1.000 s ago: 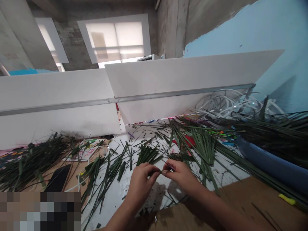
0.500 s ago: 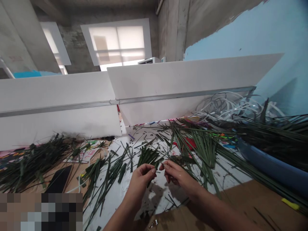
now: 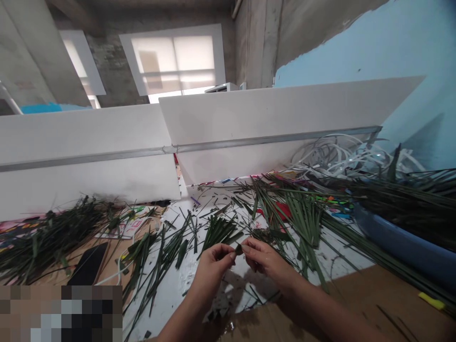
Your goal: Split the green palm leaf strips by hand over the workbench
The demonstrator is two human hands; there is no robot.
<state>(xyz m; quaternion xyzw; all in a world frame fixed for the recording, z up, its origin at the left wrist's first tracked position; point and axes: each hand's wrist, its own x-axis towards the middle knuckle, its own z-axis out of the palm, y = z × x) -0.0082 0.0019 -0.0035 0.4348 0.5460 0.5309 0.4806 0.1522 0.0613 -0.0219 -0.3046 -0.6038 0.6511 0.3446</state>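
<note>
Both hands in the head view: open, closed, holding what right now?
Left hand: closed, pinching a small piece of leaf.
Right hand: closed, pinching the same piece of leaf.

The single view looks from head height, forward and down across the worktop (image 3: 178, 280), with the left hand (image 3: 213, 261) and right hand (image 3: 266, 260) close at lower centre. White panels (image 3: 285, 111) stand beyond; the window (image 3: 194, 52) is probably farthest, though glare blurs its depth.
</note>
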